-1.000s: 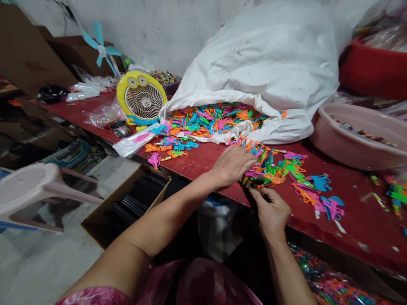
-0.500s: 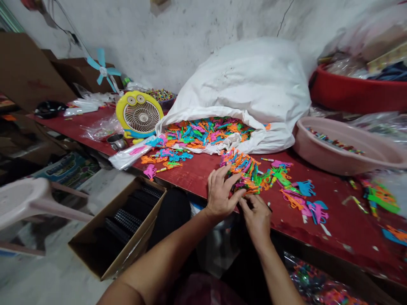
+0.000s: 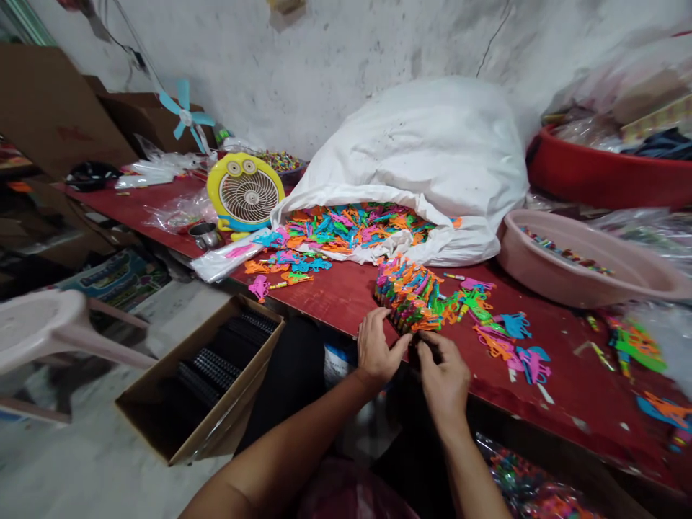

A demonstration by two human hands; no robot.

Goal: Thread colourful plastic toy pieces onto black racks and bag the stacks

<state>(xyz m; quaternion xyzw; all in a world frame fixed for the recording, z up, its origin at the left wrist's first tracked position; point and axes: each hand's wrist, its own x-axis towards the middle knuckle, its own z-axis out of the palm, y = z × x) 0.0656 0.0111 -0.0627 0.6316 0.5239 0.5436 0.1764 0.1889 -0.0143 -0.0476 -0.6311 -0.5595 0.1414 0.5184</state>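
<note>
A tight row of colourful flat plastic toy pieces (image 3: 409, 288) stands on the red table (image 3: 340, 295), in orange, pink, green and blue. My left hand (image 3: 378, 347) is at the near left end of this row, by the table's edge, with its fingers apart and the thumb stretched toward my right hand. Closed in a pinch, my right hand (image 3: 446, 371) is just beside it at the same edge. Something small and dark shows at its fingertips, too hidden to name. Loose toy pieces (image 3: 497, 339) lie to the right of the row.
Behind the row leans a big white sack (image 3: 432, 144), its mouth full of similar pieces. A pink basin (image 3: 573, 277) and a red tub (image 3: 605, 169) are at right. A yellow fan (image 3: 246, 191) stands at left. Below sit a cardboard box (image 3: 227, 425) and a plastic stool (image 3: 65, 324).
My left hand has drawn back from the row's side toward the table edge, uncovering more pieces. My right hand has shifted slightly right. The view has tilted a little.
</note>
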